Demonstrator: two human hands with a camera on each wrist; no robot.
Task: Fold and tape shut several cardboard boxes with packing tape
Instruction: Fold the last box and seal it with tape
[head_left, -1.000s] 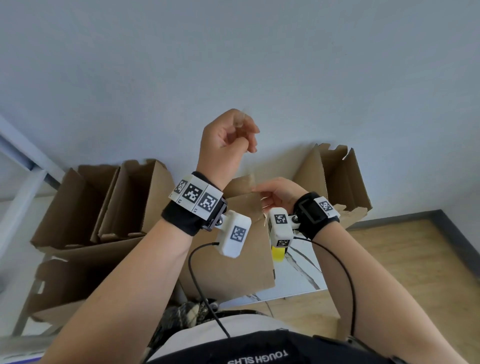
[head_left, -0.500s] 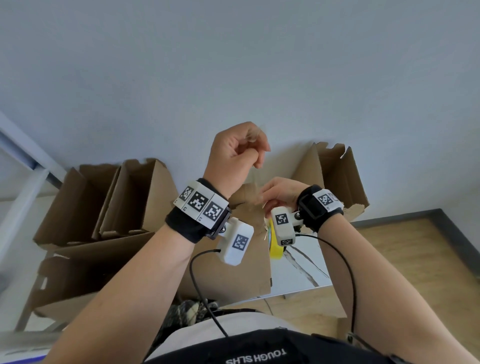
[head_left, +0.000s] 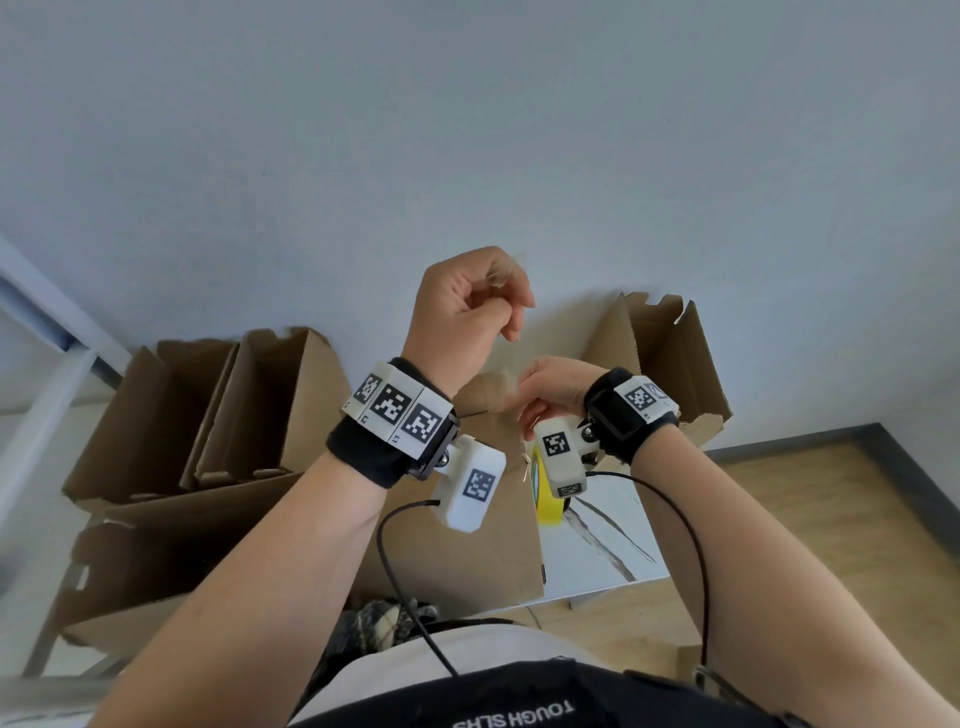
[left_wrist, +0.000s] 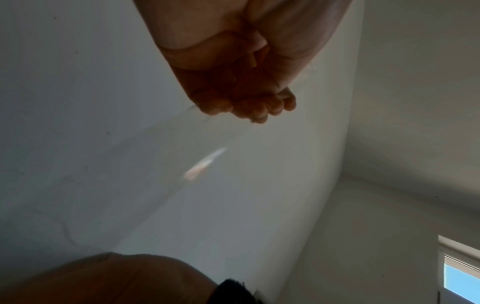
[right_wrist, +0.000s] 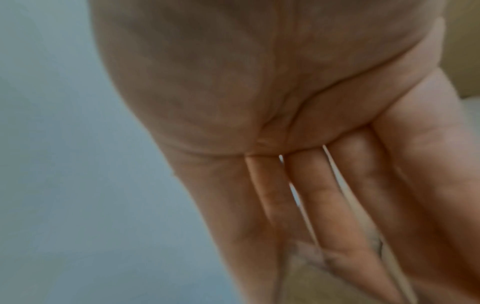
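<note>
My left hand (head_left: 480, 301) is raised in front of the wall, its fingers curled and pinching the end of a clear strip of packing tape (head_left: 511, 358). In the left wrist view the tape (left_wrist: 155, 164) stretches away from the curled fingertips (left_wrist: 249, 109). Lower down, my right hand (head_left: 545, 397) rests on the top edge of the brown cardboard box (head_left: 467, 545). Its fingers (right_wrist: 324, 195) lie straight against the cardboard. A yellow tape roll (head_left: 548, 499) shows just below the right wrist.
Two open cardboard boxes (head_left: 270, 405) stand at the left, with another flap-cut box (head_left: 182, 545) below them. One more open box (head_left: 660, 358) leans on the wall at the right. A white marbled table (head_left: 613, 545) carries the work; a wooden floor (head_left: 805, 519) lies to the right.
My left hand has come down a little towards the right hand while still pinching the tape. The right hand has stayed at the box's top edge.
</note>
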